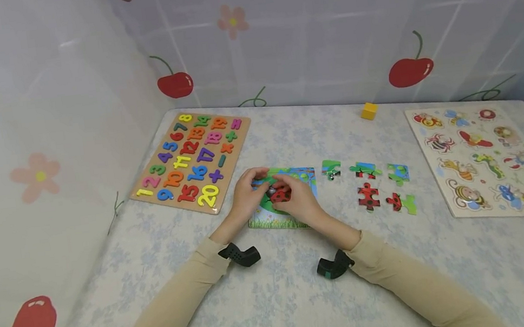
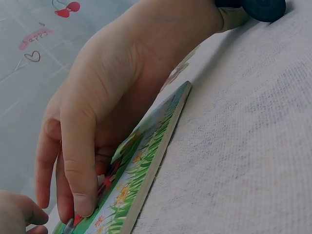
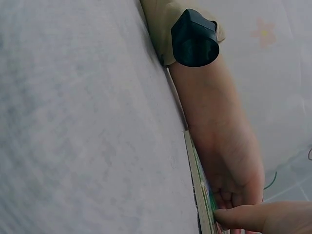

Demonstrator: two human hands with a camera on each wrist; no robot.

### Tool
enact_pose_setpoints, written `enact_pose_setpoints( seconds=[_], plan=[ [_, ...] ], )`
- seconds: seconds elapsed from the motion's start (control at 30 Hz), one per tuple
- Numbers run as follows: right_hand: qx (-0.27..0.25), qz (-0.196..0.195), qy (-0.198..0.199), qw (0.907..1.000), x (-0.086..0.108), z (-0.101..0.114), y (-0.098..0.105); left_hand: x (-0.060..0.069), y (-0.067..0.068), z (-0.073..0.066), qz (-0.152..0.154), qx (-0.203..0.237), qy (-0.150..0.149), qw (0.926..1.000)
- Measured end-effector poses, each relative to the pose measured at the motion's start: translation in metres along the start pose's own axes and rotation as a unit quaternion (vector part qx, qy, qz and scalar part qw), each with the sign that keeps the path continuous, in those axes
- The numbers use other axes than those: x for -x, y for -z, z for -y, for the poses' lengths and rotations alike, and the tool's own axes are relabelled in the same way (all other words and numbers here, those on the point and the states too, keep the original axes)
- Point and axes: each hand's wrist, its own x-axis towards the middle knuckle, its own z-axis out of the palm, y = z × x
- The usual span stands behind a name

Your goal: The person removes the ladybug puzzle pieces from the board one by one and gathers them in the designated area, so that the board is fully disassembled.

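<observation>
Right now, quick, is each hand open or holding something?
Left hand: open, loosely bent over the puzzle board.
Right hand: down at the ladybug picture; I can't tell whether it pinches anything.

Soft, even light brightened my head view, though pale streaks of glare crossed the back curtain (image 1: 304, 27). My wrist views came out dimmer and cooler (the right one greyer), the tablecloth (image 3: 97, 122) blurring toward that view's left edge, with soft shadows beneath my forearms.
</observation>
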Motion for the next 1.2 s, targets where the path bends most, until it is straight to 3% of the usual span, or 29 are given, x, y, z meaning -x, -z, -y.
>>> enact_pose_setpoints(
  seconds=[0.27, 0.3, 0.5, 0.67, 0.8, 0.9, 1.07, 1.2],
  plan=[
    [-0.032, 0.007, 0.024, 0.9992, -0.003, -0.004, -0.003, 0.000, 0.000, -0.002, -0.012, -0.006, 0.012, 0.9998],
    [-0.034, 0.006, 0.026, 0.9991, -0.003, -0.004, -0.003, 0.002, 0.002, -0.007, -0.010, 0.000, 0.019, 0.9998],
    [-0.039, 0.005, 0.036, 0.9986, -0.003, -0.006, -0.005, 0.002, 0.003, -0.009, -0.011, 0.040, 0.043, 0.9982],
    [-0.036, 0.005, 0.042, 0.9985, -0.003, -0.006, -0.005, 0.001, 0.003, -0.004, 0.001, 0.036, 0.040, 0.9985],
    [-0.036, 0.000, 0.050, 0.9981, -0.002, -0.007, -0.004, 0.000, 0.005, -0.007, 0.033, 0.008, 0.038, 0.9987],
    [-0.043, -0.004, 0.048, 0.9979, -0.002, -0.009, -0.003, -0.001, 0.011, -0.007, 0.078, -0.024, 0.028, 0.9963],
    [-0.061, -0.005, 0.052, 0.9967, -0.003, -0.011, -0.004, 0.004, 0.025, -0.003, 0.170, -0.080, -0.016, 0.9821],
    [-0.067, -0.003, 0.038, 0.9970, -0.004, -0.011, -0.004, 0.015, 0.034, 0.002, 0.215, -0.092, -0.031, 0.9718]
  ],
)
